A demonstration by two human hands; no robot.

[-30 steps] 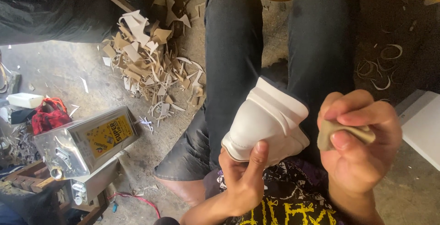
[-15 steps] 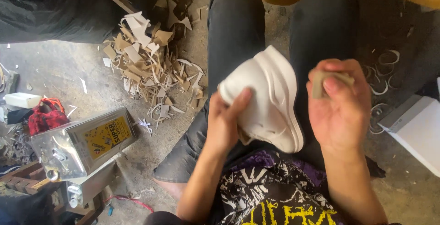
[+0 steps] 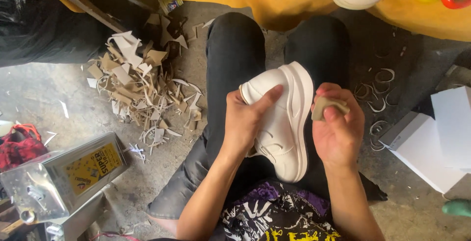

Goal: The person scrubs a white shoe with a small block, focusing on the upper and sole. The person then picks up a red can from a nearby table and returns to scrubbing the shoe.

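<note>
Scraps of stiff tan card are lying heaped on the concrete floor, left of the lap. Left hand is clamping a smooth white shoe over the knees; right hand is pinching a small tan block just beside its thick sole edge. Sole cleaning seems underway, unfinished.
</note>
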